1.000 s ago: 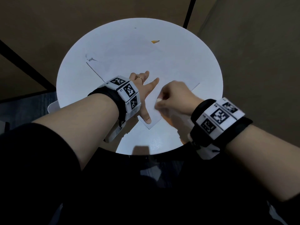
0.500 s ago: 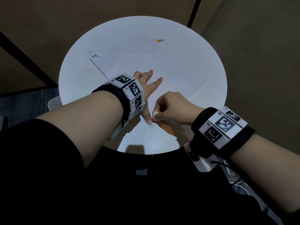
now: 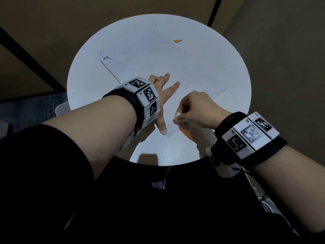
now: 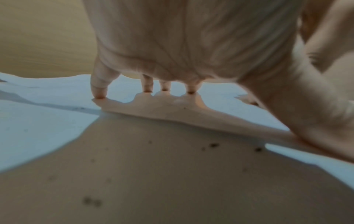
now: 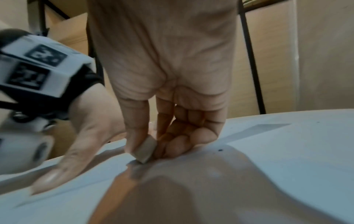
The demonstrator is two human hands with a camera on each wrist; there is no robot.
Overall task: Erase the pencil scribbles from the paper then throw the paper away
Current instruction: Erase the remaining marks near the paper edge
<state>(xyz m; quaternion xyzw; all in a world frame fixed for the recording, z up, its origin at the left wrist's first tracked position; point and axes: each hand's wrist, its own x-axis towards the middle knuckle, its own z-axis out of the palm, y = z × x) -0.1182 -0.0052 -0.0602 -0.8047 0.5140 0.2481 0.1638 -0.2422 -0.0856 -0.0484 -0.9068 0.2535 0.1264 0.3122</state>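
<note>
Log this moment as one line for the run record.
phase: erasing | left hand: fingers spread, pressing paper flat on table | right hand: pinches eraser on paper | pencil: far side of table

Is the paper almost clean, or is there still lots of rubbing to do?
Partly done. Near the hands the paper looks clean. The right hand rubs the eraser on it while the left hand presses it flat. A scribble remains at the far corner. The paper is not yet thrown away.
</note>
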